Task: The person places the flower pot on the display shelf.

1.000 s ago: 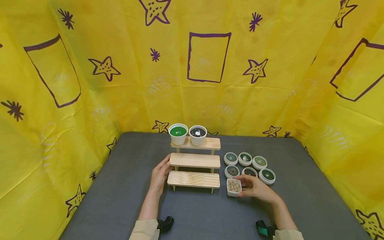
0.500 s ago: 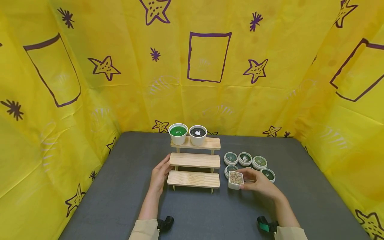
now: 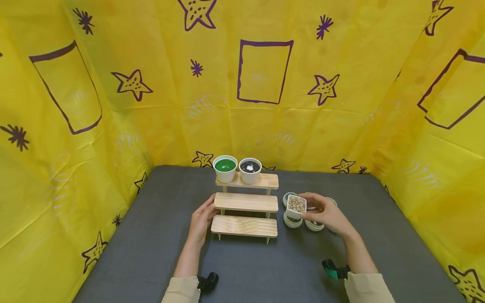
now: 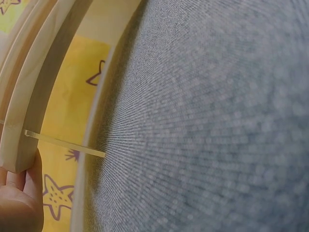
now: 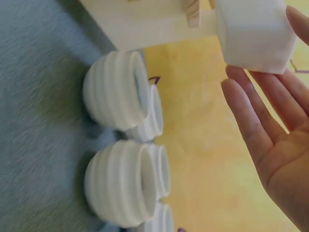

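Observation:
My right hand pinches a small square white pot filled with tan gravel between thumb and fingers. It is held up over several round white pots; its smooth side and base show in the right wrist view, above the ribbed round pots. My left hand grips the left end of a three-tier wooden stand, at the middle shelf. Fingers meet the end of a wooden board in the left wrist view. The stand's lower two shelves are bare.
On the top shelf stand a white cup with green contents and one with dark contents. Round pots, partly hidden by my right hand, sit right of the stand on the grey table. Yellow cloth encloses the table's back and sides.
My right hand has lifted the gravel pot from the table in front of the round pots and carried it up and away, over them. The left hand stays on the stand.

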A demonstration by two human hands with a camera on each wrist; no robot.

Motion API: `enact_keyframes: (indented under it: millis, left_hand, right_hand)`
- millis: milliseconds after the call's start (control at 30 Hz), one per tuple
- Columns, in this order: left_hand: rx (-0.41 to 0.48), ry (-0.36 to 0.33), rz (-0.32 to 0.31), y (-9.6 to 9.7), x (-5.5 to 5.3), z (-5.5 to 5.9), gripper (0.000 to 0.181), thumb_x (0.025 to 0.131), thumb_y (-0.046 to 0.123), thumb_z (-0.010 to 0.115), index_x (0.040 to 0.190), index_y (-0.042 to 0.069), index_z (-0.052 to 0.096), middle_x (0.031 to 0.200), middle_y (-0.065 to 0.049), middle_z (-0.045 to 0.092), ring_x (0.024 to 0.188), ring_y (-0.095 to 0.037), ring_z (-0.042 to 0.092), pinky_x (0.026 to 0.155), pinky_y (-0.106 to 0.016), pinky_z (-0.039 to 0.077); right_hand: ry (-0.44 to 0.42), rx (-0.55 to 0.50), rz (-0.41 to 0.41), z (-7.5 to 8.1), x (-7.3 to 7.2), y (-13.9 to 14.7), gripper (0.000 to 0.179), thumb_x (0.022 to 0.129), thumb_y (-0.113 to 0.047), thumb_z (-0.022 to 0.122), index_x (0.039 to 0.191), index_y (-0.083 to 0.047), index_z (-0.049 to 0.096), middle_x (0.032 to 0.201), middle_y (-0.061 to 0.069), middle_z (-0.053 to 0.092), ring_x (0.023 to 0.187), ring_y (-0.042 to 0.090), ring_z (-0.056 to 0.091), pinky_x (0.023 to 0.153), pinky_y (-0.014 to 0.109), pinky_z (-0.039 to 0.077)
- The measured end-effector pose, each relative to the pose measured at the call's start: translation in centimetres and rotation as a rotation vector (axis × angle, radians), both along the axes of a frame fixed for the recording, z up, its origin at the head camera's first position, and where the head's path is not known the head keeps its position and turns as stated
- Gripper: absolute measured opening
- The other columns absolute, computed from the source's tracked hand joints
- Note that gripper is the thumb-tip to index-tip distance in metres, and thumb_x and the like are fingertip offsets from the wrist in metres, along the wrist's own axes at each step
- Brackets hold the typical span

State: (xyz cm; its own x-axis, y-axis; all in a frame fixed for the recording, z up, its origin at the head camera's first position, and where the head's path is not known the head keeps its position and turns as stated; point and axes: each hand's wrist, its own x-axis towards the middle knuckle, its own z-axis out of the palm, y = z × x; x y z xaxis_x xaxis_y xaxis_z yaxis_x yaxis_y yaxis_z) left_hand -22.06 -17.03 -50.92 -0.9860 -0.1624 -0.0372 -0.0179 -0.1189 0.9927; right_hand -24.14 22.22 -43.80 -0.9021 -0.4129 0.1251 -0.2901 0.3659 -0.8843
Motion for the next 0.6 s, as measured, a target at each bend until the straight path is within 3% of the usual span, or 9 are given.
enact_keyframes:
  millis: [267,400,600]
  left_hand:
    - [0.017,-0.002,-0.013,0.0,0.0,-0.1,0.046,0.103,0.022,0.051,0.148,0.012,0.046,0.149,-0.013,0.048,0.129,-0.024,0.055,0.115,-0.046,0.036]
    - [0.010,0.007,-0.014,0.0,-0.1,-0.1,0.046,0.103,0.023,0.051,0.148,0.012,0.046,0.149,-0.013,0.048,0.130,-0.026,0.054,0.115,-0.047,0.036]
    - [-0.006,0.007,-0.007,0.1,-0.1,-0.1,0.045,0.103,0.023,0.051,0.147,0.014,0.047,0.148,-0.012,0.049,0.129,-0.026,0.055,0.113,-0.046,0.038]
  right_hand:
    - [0.048,0.002,-0.080,2.1,-0.9,-1.7,0.055,0.086,-0.023,0.077,0.137,-0.018,0.057,0.120,0.016,0.066,0.096,0.014,0.066,0.075,0.028,0.057]
    - [0.064,0.013,-0.131,2.6,-1.4,-2.7,0.056,0.086,-0.028,0.077,0.138,-0.022,0.056,0.122,0.012,0.066,0.102,0.018,0.064,0.081,0.026,0.055]
    - [0.013,-0.051,-0.185,2.9,-2.6,-3.8,0.059,0.086,-0.030,0.077,0.139,-0.017,0.054,0.127,0.016,0.065,0.108,0.018,0.064,0.086,0.029,0.052]
